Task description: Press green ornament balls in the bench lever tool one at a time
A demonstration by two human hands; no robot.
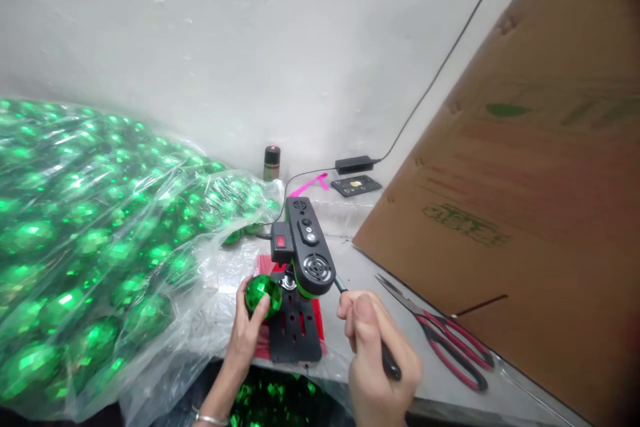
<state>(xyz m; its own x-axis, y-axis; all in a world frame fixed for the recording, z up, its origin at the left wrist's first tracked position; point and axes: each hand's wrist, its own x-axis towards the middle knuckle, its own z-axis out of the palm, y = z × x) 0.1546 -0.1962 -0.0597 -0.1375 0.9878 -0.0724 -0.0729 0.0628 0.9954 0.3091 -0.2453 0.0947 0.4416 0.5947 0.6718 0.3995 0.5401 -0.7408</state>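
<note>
- One green faceted ball (260, 288) sat in the left hand (243, 332), just left of the machine's near end; being round, it had no long axis.
- The left grip was closed around the ball, thumb on its near right side.
- The right grip was wrapped tight about one dark-handled tool (391, 363) in the right hand (380, 353); its shaft pointed forward and left, toward the machine, tip out of sight.
- One black machine (309, 233) stood on the counter (350, 333), its long axis running from far left to near right.
- One pair of scissors (453, 347) lay right, blades pointing away and left.
- Two dark flat objects, one phone (356, 185) and one power adapter (354, 165), lay beyond.
</note>
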